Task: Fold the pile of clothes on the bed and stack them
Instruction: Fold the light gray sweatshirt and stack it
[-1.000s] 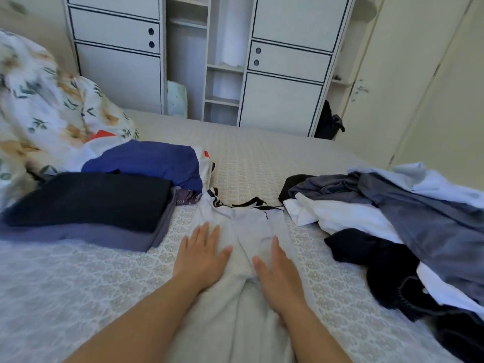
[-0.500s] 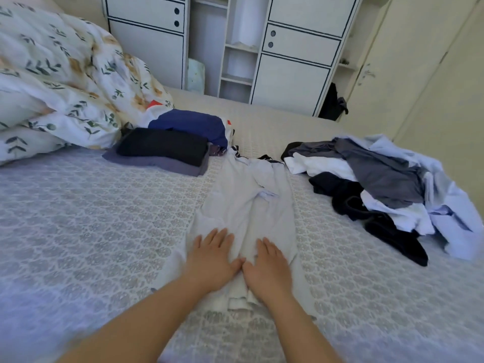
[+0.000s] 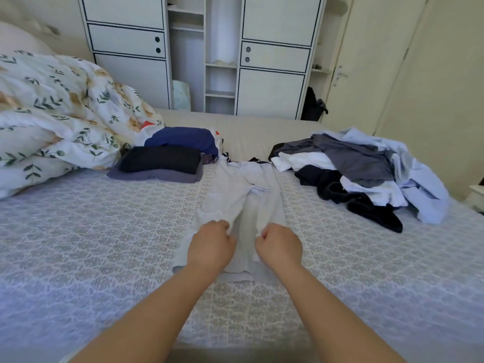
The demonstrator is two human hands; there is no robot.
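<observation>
Near end of the long pale-grey fabric garment (image 3: pixel 242 203), laid mid-bed between folded stack (image 3: pixel 159 163) and unsorted pile (image 3: pixel 366 174), now pinched by left hand (image 3: pixel 210 246) and right hand (image 3: pixel 279 244), flat palms replaced by curled fingers, seemingly for the lengthwise fold

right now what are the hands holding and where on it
Both hands grip the light grey garment spread on the bed. The left hand and right hand each bunch fabric near its near end, side by side.

Soft, even daylight fills the room, perhaps from three o'clock; shadows are faint, and wide-angle bending blurs the six o'clock edge.
</observation>
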